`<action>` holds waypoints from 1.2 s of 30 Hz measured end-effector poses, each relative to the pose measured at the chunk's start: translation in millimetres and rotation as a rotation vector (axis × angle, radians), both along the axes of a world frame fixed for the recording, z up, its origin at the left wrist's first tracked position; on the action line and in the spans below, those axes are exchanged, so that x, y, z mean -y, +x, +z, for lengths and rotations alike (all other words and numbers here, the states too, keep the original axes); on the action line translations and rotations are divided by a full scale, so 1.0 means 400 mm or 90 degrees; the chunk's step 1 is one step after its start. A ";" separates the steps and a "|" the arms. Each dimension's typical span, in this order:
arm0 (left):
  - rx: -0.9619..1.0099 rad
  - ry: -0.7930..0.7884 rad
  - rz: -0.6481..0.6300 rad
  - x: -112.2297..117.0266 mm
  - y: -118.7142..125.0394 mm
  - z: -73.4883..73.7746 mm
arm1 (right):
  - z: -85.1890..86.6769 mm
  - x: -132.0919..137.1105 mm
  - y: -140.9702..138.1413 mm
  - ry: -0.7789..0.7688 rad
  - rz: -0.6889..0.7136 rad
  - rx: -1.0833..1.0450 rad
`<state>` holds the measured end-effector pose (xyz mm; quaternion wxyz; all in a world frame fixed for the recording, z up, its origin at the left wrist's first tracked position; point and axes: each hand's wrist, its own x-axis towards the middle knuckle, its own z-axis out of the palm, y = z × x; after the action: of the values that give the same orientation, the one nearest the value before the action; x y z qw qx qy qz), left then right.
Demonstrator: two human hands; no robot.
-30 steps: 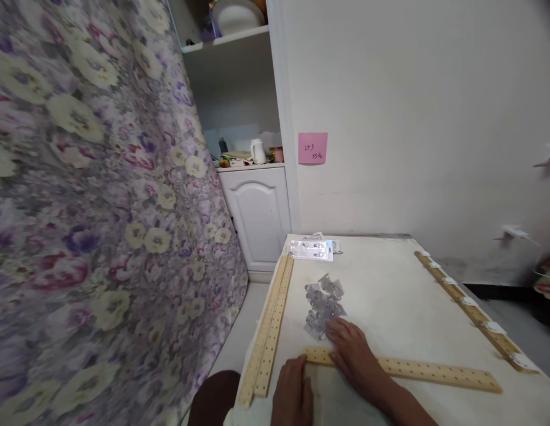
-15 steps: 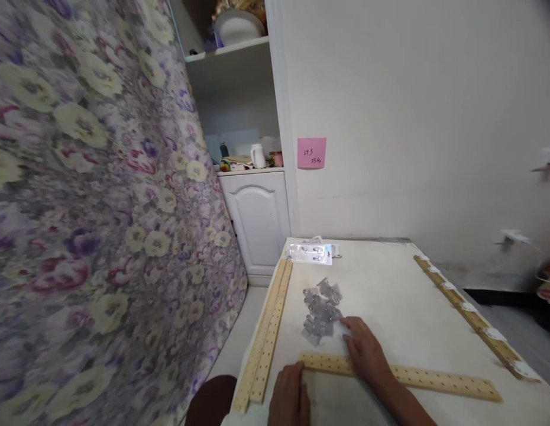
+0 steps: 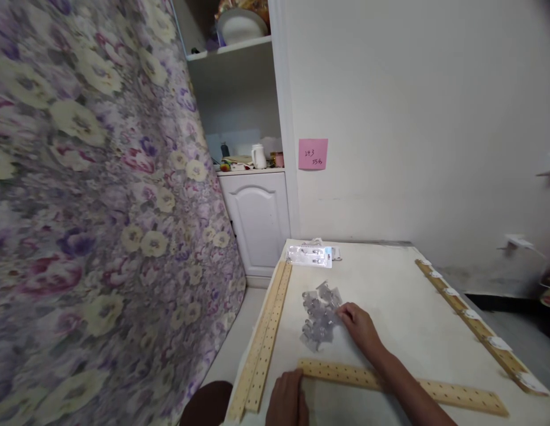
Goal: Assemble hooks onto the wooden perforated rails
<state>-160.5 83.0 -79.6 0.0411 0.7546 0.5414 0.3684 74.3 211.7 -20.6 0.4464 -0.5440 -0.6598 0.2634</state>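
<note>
A pale wooden strip with rows of small holes (image 3: 332, 372) lies crosswise near the front of the table. My left hand (image 3: 287, 397) rests palm down at this strip's left end, fingers laid forward and touching it. Beyond the strip is a pile of small clear plastic packets (image 3: 317, 331) with shiny metal pieces inside. At the pile's right edge, my right hand (image 3: 360, 329) has thumb and fingertips pinched together on a packet. Its forearm passes over the strip and hides part of it.
Two more wooden strips (image 3: 267, 343) lie along the table's left edge. Another strip with white pieces on it (image 3: 472, 319) runs along the right edge. A clear blister pack (image 3: 308, 256) lies at the back left. A floral curtain (image 3: 124, 236) hangs at left.
My right hand has moved slightly forward and left onto the pile's edge, its fingers closing together. My left hand stays at the strip's end. The view has shifted a little.
</note>
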 end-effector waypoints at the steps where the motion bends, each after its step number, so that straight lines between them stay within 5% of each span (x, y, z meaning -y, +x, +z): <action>1: -0.001 0.008 0.002 -0.003 -0.002 -0.009 | 0.005 0.004 0.009 -0.006 0.001 -0.015; 4: 0.006 0.047 0.016 -0.011 -0.005 -0.028 | 0.021 0.024 0.032 -0.034 0.006 -0.064; 7: 0.027 0.030 0.020 -0.007 -0.001 -0.011 | 0.041 0.063 0.048 -0.080 0.029 -0.121; 13: 0.235 -0.132 0.033 0.037 0.046 0.135 | 0.078 0.172 0.066 -0.264 0.190 -0.425; 20: 0.506 -0.349 -0.061 0.040 0.199 0.274 | 0.120 0.255 0.061 -0.156 0.248 -0.199; 25: 0.539 -0.374 -0.055 0.032 0.248 0.275 | 0.132 0.285 0.047 -0.088 0.245 -0.107; 36: 0.550 -0.399 -0.062 0.051 0.238 0.235 | 0.119 0.317 0.021 -0.015 0.288 0.014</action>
<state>-65.1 62.7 14.4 0.5006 0.5099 0.5239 0.4636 82.6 85.0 27.0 0.3624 -0.3899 -0.7669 0.3586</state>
